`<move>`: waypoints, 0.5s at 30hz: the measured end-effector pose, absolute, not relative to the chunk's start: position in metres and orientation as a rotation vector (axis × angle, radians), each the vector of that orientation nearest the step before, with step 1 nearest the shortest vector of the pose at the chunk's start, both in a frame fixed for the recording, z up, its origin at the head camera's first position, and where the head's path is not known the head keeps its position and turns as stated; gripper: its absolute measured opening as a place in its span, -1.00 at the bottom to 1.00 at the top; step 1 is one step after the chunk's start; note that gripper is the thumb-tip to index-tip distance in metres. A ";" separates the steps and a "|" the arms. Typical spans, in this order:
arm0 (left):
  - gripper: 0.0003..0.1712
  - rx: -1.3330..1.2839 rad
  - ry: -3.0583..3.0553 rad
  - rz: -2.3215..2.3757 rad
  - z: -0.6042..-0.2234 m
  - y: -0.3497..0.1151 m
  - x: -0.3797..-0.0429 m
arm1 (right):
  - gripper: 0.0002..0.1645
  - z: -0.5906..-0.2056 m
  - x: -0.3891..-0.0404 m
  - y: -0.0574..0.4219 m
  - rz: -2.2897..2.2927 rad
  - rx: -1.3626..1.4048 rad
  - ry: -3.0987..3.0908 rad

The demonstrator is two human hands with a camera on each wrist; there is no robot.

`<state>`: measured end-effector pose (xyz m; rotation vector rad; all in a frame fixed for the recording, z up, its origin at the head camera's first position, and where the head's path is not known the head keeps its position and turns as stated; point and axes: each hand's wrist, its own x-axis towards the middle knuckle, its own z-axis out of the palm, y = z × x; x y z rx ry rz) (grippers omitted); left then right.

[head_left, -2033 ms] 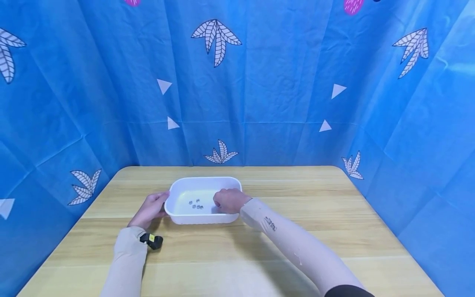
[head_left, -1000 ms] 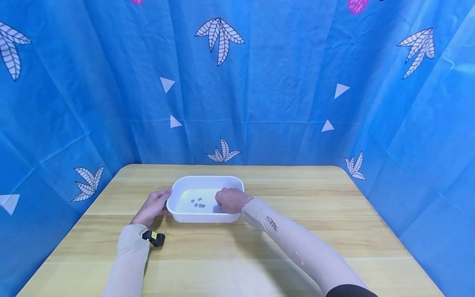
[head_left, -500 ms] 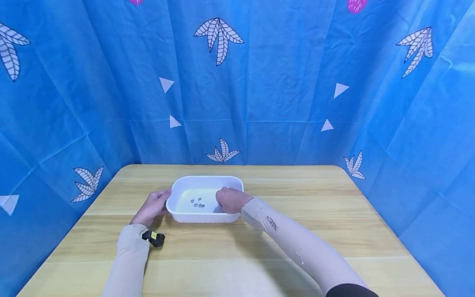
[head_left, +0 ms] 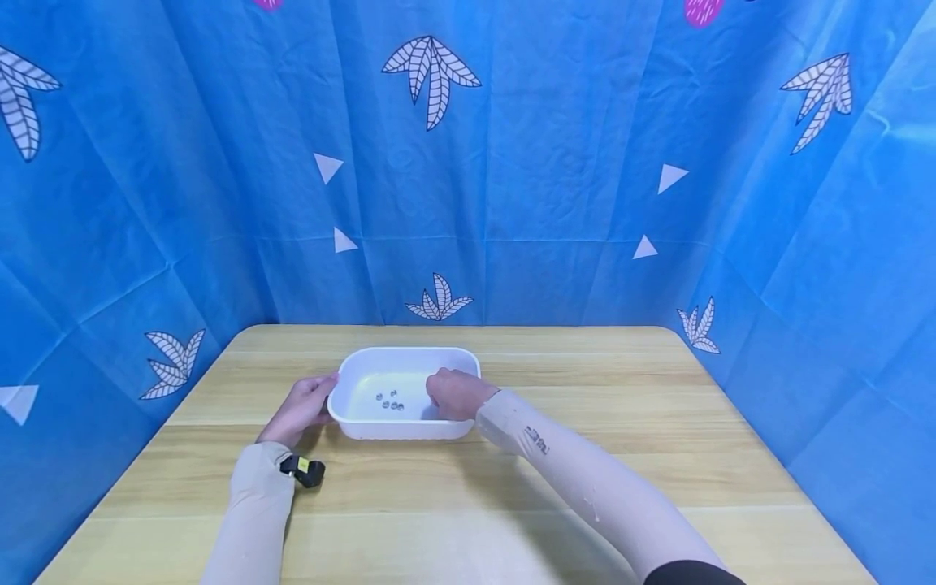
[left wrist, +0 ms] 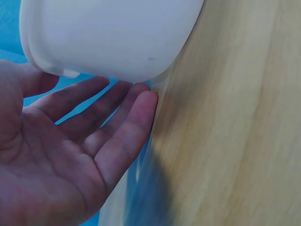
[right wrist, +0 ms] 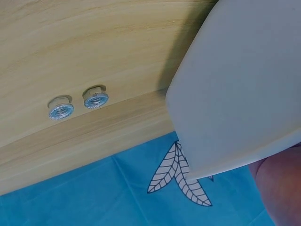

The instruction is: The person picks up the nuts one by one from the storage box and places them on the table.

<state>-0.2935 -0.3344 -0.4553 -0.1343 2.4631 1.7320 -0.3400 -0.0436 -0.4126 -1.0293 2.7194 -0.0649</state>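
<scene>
At the tub (head_left: 402, 431), touches with relaxed left hand (head_left: 298, 408); curls right hand (head_left: 459, 396) inside, cannot tell if gripping anything. Could spill nuts (head_left: 394, 405) by pressing down the rim (head_left: 387, 422).

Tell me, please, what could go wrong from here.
The two nuts on the table, outside the tub, could be overlooked or knocked away. The left hand seems only loosely against the tub's end, so the tub might slide if bumped. The right hand hides part of the tub's floor, so anything beneath might be missed.
</scene>
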 end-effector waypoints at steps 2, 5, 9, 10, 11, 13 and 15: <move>-0.24 -0.129 2.464 1.733 -0.455 -0.334 -0.293 | -0.94 -0.412 -0.340 -0.043 -0.061 -1.035 2.722; -0.24 -0.128 2.468 1.731 -0.455 -0.333 -0.292 | -0.94 -0.411 -0.340 -0.042 -0.053 -1.048 2.727; -0.25 -0.122 2.473 1.732 -0.454 -0.333 -0.292 | -0.95 -0.411 -0.340 -0.042 -0.042 -1.065 2.738; -0.26 -0.119 2.471 1.736 -0.454 -0.333 -0.292 | -0.94 -0.411 -0.340 -0.042 -0.038 -1.067 2.741; -0.26 -0.119 2.469 1.740 -0.454 -0.333 -0.292 | -0.94 -0.411 -0.341 -0.042 -0.035 -1.070 2.745; -0.25 -0.120 2.466 1.743 -0.454 -0.333 -0.292 | -0.95 -0.411 -0.341 -0.041 -0.029 -1.074 2.750; -0.24 -0.121 2.464 1.743 -0.454 -0.333 -0.292 | -0.94 -0.411 -0.342 -0.041 -0.025 -1.076 2.754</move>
